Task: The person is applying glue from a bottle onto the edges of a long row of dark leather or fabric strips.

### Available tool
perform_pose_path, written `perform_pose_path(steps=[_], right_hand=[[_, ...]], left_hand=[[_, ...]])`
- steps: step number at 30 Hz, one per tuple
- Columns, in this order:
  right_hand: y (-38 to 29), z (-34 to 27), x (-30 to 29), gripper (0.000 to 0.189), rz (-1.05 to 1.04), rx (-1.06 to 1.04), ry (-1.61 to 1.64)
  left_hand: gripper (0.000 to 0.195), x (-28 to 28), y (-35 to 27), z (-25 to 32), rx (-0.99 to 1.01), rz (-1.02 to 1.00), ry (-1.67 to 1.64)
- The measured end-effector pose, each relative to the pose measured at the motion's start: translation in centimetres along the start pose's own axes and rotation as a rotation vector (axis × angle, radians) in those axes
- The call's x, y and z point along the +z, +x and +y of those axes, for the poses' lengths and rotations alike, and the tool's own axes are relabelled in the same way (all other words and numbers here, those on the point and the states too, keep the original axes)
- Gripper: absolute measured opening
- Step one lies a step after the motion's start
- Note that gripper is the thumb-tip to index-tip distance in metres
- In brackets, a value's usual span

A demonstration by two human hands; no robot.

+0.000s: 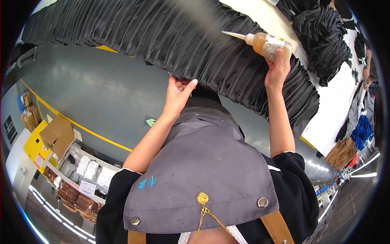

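A long run of black pleated fabric pieces (182, 39), laid overlapping in a row, covers the near side of the table before me. My right hand (278, 73) grips a squeeze bottle (259, 45) above the right part of the row. Amber liquid fills part of the bottle, and its long tapered nozzle points left; a worn label bears writing. At the near edge of the fabric, my left hand (179, 94) pinches the hem, thumb on top and fingers partly hidden underneath. A pale blurred streak crosses the fabric left of the nozzle.
White sheeting (323, 116) covers the table at right, with a heap of black gathered fabric (323, 42) on it. Brown fabric (341, 152) and blue fabric (361, 131) lie farther right. Left behind me are a cardboard box (58, 134) and a shelf of white bundles (88, 167).
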State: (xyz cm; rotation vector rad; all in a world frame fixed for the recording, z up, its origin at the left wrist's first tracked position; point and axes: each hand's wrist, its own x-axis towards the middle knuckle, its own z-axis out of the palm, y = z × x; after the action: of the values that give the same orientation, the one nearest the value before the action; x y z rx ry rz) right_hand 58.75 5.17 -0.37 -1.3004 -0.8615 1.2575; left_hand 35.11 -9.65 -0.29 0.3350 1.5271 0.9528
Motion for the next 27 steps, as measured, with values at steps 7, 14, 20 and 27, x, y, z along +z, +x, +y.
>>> perform_pose_path(steps=[7,14,20,27], right_hand=[[-1.8,0.7,-0.1,0.048,-0.093,0.064,-0.067],[-3.5,1.1,-0.4,0.052,-0.168,0.066,-0.138],[-5.3,0.8,-0.1,0.052,-0.230,0.133,-0.136],[-6.3,0.5,0.3,0.050,-0.213,0.044,-0.145]], left_hand=[[0.058,-0.1,0.1,0.0,0.005,-0.009,-0.016],[0.056,-0.1,0.2,-0.2,-0.005,0.005,-0.019],[0.055,-0.3,0.3,-0.6,0.016,-0.004,-0.040],[0.054,-0.3,0.4,-0.7,0.020,0.007,-0.024]])
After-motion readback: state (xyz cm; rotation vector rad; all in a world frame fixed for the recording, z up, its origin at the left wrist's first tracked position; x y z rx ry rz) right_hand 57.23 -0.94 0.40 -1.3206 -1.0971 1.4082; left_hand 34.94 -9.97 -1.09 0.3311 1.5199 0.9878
